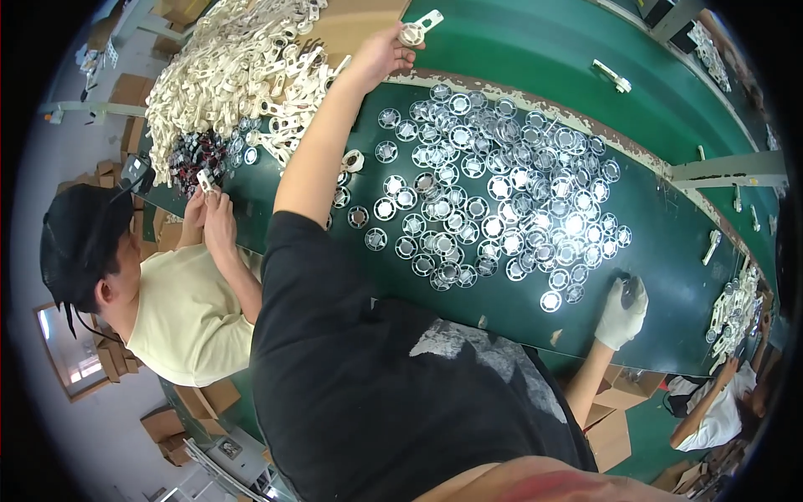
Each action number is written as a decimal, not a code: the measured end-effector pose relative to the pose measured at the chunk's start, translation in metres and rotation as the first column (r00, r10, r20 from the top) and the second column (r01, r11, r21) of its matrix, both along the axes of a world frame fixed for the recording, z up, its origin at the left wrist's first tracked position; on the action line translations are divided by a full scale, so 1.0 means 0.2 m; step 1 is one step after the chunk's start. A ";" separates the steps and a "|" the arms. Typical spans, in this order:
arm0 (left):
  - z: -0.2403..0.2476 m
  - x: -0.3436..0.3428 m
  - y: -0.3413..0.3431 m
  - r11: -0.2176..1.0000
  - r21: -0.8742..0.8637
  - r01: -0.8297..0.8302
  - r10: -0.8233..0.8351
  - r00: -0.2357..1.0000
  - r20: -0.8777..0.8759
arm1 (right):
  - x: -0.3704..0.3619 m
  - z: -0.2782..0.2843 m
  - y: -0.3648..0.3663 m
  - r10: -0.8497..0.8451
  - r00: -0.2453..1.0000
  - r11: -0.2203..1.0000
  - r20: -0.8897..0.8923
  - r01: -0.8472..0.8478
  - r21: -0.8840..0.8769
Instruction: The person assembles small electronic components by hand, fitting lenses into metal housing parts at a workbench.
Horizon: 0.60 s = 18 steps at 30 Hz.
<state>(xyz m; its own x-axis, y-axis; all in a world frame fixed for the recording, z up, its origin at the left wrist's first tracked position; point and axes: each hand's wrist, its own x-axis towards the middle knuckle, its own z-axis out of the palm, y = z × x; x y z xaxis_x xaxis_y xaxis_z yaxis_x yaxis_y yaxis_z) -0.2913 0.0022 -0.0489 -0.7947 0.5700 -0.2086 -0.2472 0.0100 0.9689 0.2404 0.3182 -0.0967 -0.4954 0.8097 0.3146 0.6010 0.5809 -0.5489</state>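
My left hand (381,60) is stretched far forward over the green conveyor belt. Its fingers pinch a white plastic part (413,33) with a round ring and a flat handle. My right hand (621,316), in a white glove, rests low over the table at the right. Its fingers curl around a dark, see-through round disc (629,290), whose details are hard to make out. Between my arms lies a wide spread of clear discs (499,186) with silvery rims and spokes, many overlapping. One white ringed part (352,161) lies beside my left forearm.
A tall heap of white handled parts (226,79) stands at the far left, near dark red pieces (199,157). A co-worker in a black cap (79,230) holds a white part at left. Past the worn table edge, the belt (519,50) carries a white part (612,76). A metal post (726,170) stands right.
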 end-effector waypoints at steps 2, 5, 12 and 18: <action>0.06 0.06 -0.11 0.996 0.086 0.035 -0.039 0.998 0.048 | -0.02 0.01 -0.01 0.018 1.000 1.000 0.017 -0.018 0.002; 0.16 0.22 -0.09 0.899 -0.429 -0.090 -0.041 0.957 -0.287 | -0.02 -0.04 0.03 -0.032 0.996 0.988 -0.081 0.019 -0.151; 0.39 -0.36 -0.87 0.573 -0.509 -0.642 0.269 0.734 -0.623 | -0.05 -0.03 0.01 0.075 0.987 0.968 -0.141 -0.106 -0.228; 0.20 -0.52 -0.89 0.490 -0.418 -0.765 0.079 0.516 -0.853 | -0.05 -0.02 0.02 0.025 0.994 0.985 -0.102 -0.042 -0.169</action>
